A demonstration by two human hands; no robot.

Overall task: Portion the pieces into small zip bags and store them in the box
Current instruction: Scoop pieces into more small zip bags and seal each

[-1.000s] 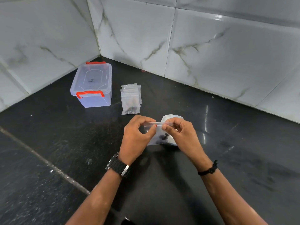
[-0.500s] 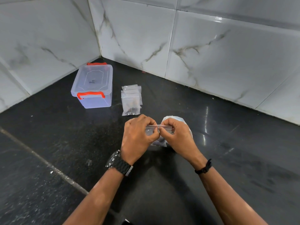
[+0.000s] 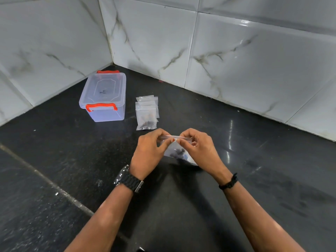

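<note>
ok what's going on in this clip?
A person is bagging small dark pieces. The left hand and the right hand pinch the top strip of a small zip bag with pieces inside, above the black counter. A stack of zip bags lies beside the clear storage box, whose lid is on.

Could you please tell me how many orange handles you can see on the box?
2: one handle on the box's near end, one on its far end, partly hidden behind the lid.
</note>
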